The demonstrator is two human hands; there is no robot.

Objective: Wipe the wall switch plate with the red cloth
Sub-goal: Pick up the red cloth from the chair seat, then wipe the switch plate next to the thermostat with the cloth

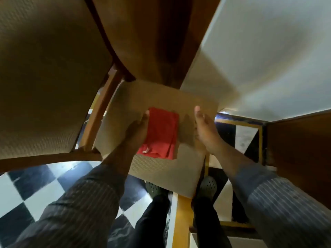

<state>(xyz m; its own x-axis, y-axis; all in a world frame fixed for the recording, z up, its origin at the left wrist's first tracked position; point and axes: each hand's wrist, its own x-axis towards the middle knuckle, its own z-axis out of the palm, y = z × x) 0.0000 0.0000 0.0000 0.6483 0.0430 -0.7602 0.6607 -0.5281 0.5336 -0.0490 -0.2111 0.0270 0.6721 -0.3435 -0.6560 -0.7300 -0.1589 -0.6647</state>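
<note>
Checkered floor below a woven chair seat [161,97] bearing the folded red cloth [162,133]; left hand [138,131] touches its edge, apparently to lift it; right hand [206,129] hovers spread, empty.

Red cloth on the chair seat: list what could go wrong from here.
1. The left hand only touches the edge of the folded red cloth; a loose pinch could let it unfold or slip to the checkered floor.
2. The right hand hovers open beside it, and both hands could fumble the same cloth.
3. No switch plate is in view, so the person must turn among close chairs and could bump one.
</note>
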